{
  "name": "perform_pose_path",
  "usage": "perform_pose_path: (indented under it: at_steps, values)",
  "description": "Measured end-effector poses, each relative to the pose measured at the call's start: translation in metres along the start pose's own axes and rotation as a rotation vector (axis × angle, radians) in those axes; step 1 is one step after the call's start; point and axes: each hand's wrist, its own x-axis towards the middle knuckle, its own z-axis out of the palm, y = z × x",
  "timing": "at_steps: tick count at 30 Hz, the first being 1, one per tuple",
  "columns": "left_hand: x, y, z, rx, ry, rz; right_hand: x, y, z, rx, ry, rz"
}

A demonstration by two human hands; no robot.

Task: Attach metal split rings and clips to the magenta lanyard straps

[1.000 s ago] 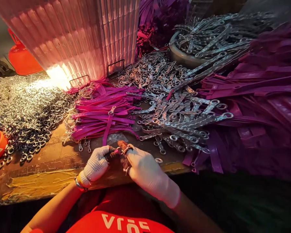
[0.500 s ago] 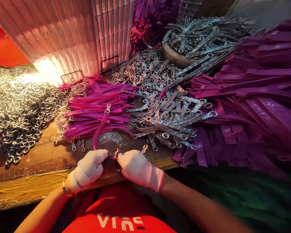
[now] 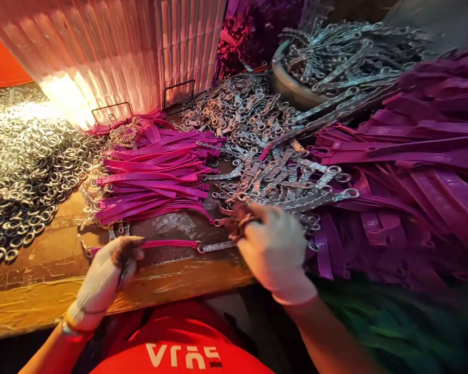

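My left hand (image 3: 108,272), in a knitted white glove with dark-stained fingers, is loosely bent, thumb and fingers apart, over a pink strap (image 3: 171,243). Whether it touches the strap is unclear. That strap lies nearly straight along the table's front and joins a short metal chain (image 3: 217,247) at a ring. My right hand (image 3: 275,252), gloved and blurred, has its dark-tipped fingers closed at the front of a heap of chain pieces (image 3: 275,179). What is between those fingers is hidden. A stack of pink straps (image 3: 156,176) lies behind the single strap.
Loose metal rings (image 3: 35,176) are heaped on the left. A basin (image 3: 292,85) of longer chains stands at the back right, and purple straps (image 3: 425,150) pile up on the right. Ribbed clear panels (image 3: 113,57) rise behind. The wooden table edge (image 3: 171,283) runs in front.
My hands have moved apart, the left one leftward and the right one rightward to the chain heap. The pink strap between them, bent up onto the stack before, now lies along the table front.
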Motion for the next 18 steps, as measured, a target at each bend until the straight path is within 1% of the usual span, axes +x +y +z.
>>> perform_pose_path:
  at_steps: [1, 2, 3, 5, 7, 8, 10, 13, 15, 16, 18]
  values:
    - [0.004, 0.002, 0.014, -0.216, -0.062, -0.134, 0.008, 0.01, 0.002, -0.068, -0.006, 0.042]
    - [0.009, 0.005, 0.025, -0.396, -0.145, -0.265, 0.015, 0.018, 0.005, -0.119, -0.037, 0.062]
    - [0.014, 0.008, 0.035, -0.532, -0.23, -0.368, 0.022, 0.024, 0.009, -0.151, -0.08, 0.064]
    - [0.021, 0.011, 0.046, -0.71, -0.397, -0.482, 0.03, 0.033, 0.016, -0.159, -0.159, 0.04]
    - [0.024, 0.011, 0.05, -0.771, -0.505, -0.488, 0.031, 0.04, 0.019, -0.11, -0.183, 0.027]
    - [0.024, 0.01, 0.051, -0.761, -0.522, -0.469, 0.029, 0.044, 0.018, -0.07, -0.175, 0.026]
    - [0.022, 0.008, 0.053, -0.689, -0.483, -0.404, 0.024, 0.054, 0.014, 0.017, -0.153, 0.046]
    - [0.019, 0.006, 0.056, -0.56, -0.413, -0.311, 0.015, 0.06, 0.006, 0.114, -0.082, 0.161]
    - [0.019, 0.006, 0.057, -0.546, -0.414, -0.293, 0.01, 0.05, 0.005, 0.261, 0.009, 0.182]
    - [0.02, 0.007, 0.058, -0.557, -0.424, -0.302, 0.007, 0.039, 0.006, 0.391, 0.053, 0.15]
    - [0.022, 0.006, 0.06, -0.598, -0.446, -0.322, 0.001, 0.007, 0.012, 0.714, 0.065, 0.041]
